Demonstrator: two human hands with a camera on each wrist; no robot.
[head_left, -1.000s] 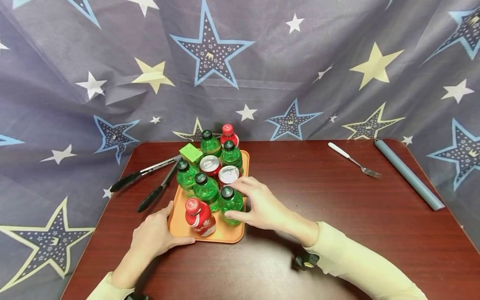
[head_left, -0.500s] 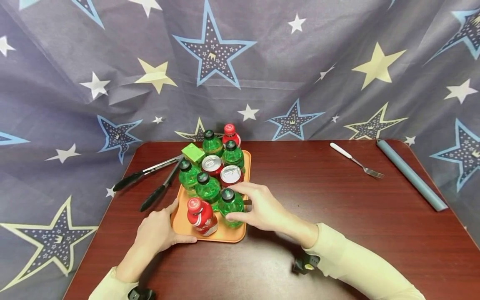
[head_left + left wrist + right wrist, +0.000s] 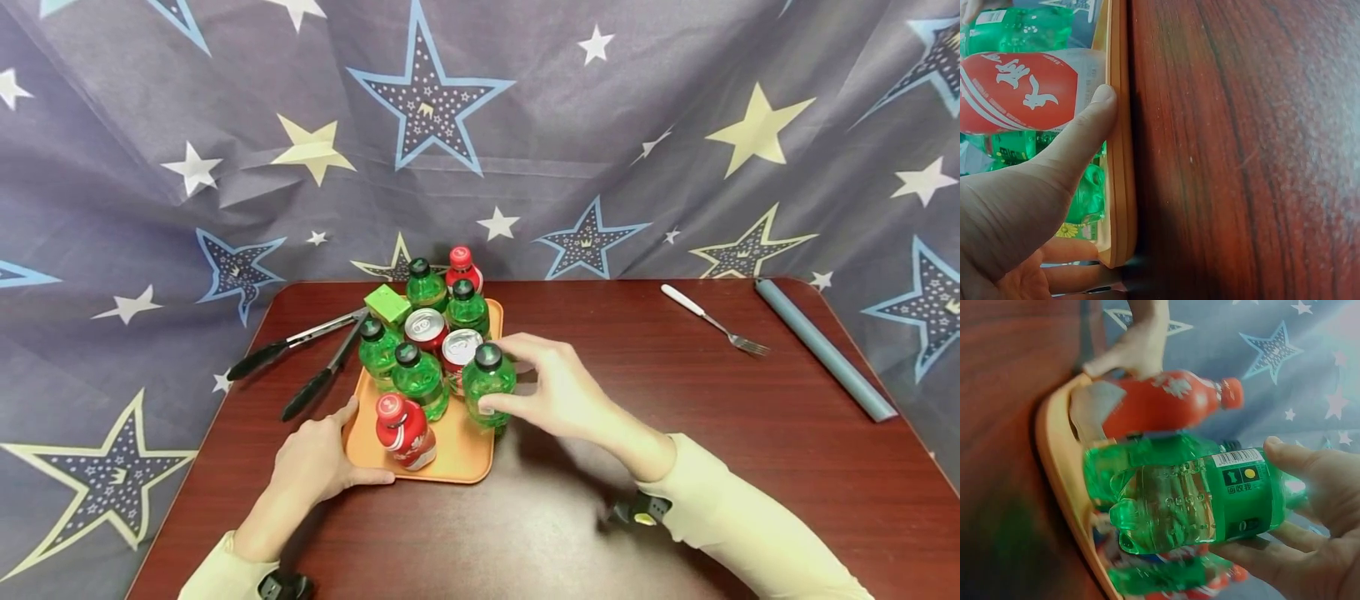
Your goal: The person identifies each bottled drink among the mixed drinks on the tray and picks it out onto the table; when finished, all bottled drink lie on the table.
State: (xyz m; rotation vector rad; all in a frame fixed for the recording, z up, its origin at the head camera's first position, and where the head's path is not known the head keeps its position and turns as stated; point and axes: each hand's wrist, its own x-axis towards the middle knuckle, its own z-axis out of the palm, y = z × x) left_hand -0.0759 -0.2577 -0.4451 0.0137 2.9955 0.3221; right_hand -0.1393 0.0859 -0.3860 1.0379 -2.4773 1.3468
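My right hand point(image 3: 566, 392) holds a green soda bottle point(image 3: 489, 385) between thumb and fingers, over the right edge of the orange tray point(image 3: 467, 454). In the right wrist view this bottle point(image 3: 1191, 509) has its base off the tray and its label towards the camera. At the tray's near left corner is my left hand point(image 3: 311, 462), its straight thumb on the front rim and its fingers spread along the left side. Just inside that corner stands a red-labelled cola bottle point(image 3: 408, 437). Behind it are other green bottles point(image 3: 418, 382) and two soda cans point(image 3: 461, 346).
A bright green box point(image 3: 387, 303) and another red-capped bottle point(image 3: 462, 268) are at the back of the tray. Black-handled tongs point(image 3: 318, 379) lie open to its left. Far right on the table are a white-handled fork point(image 3: 701, 313) and a grey-blue tube point(image 3: 821, 350). A star-patterned cloth point(image 3: 637, 167) hangs behind.
My right hand has lifted the green bottle from the tray's front right and moved it right and slightly back. My left hand has stayed at the tray corner.
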